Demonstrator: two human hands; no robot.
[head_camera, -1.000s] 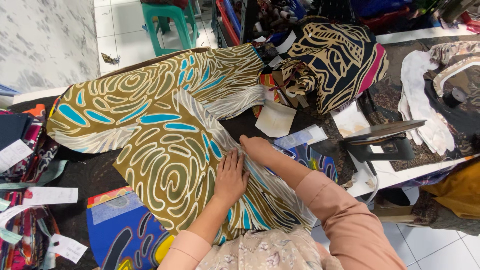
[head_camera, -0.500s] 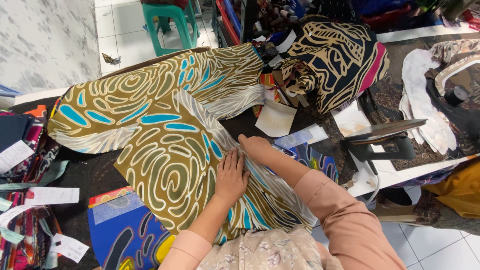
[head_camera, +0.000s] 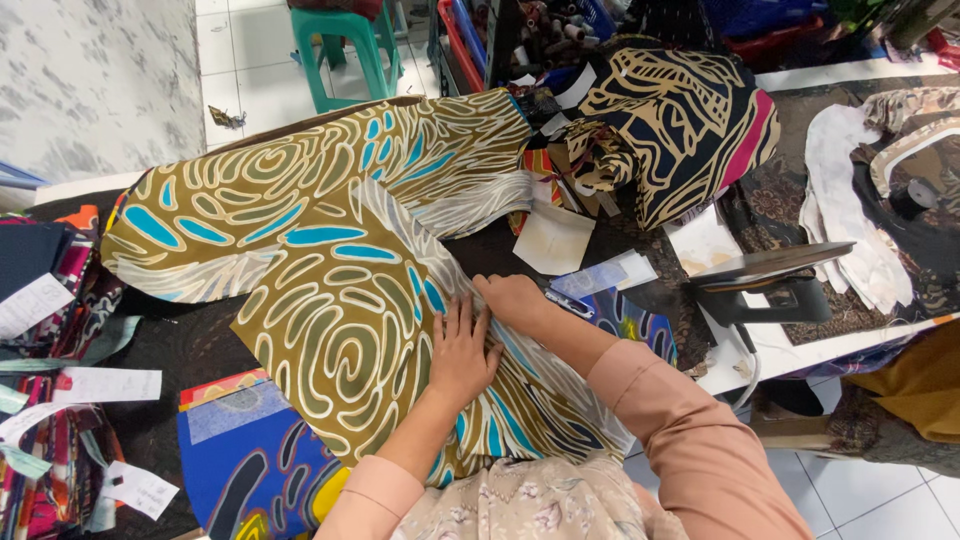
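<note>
A large olive-green cloth (head_camera: 320, 250) with cream swirls and blue ovals is spread over the dark table (head_camera: 190, 340). My left hand (head_camera: 462, 348) lies flat on it, fingers apart, pressing the cloth down near its right edge. My right hand (head_camera: 512, 298) rests just to the right, fingers curled along the edge of the same cloth. Both hands touch each other at the fingertips. Pink sleeves cover my forearms.
A clothes iron (head_camera: 765, 285) stands on the white board at right. A black-and-tan patterned cloth (head_camera: 680, 125) is heaped at the back. Blue patterned fabric (head_camera: 250, 460) lies near the front. Paper tags (head_camera: 105, 385) and fabric stacks sit left. A green stool (head_camera: 345, 50) stands on the floor.
</note>
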